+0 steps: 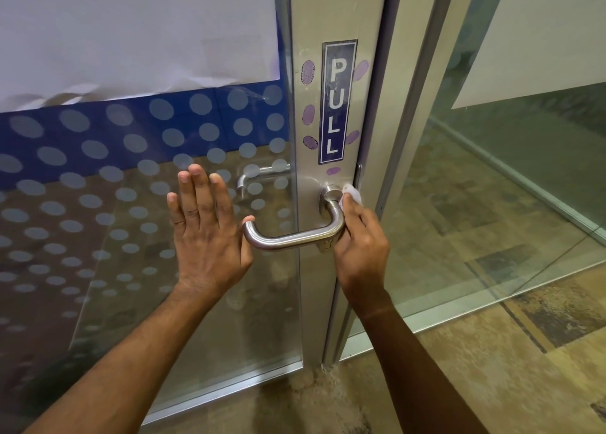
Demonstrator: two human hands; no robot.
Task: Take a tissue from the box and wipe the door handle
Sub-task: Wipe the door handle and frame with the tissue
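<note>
Two bare forearms reach up from the lower edge toward a glass door, where a person is partway through wiping its lever. The right hand (359, 236) pinches a small wad of white tissue (352, 193) in curled fingers and presses it against the round base of the steel door handle (295, 236), at the bend where the lever leaves the metal stile (328, 112); only a corner of the tissue shows above the knuckles. The left hand (206, 230) lies flat on the glass panel (98, 223) just beside the handle's free end, fingers straight and spread, holding nothing, apparently to steady the door against the rubbing. The tissue box is not in view. Judging by where the tissue sits, the long grip bar has yet to be covered or is being finished at its root. Above the handle, a blue PULL sign (337, 102) runs down the stile, ringed by purple fingerprint stickers (308, 72). Beyond the glass, a matching inner handle (259, 176) and tiled floor (492, 204) show through.
</note>
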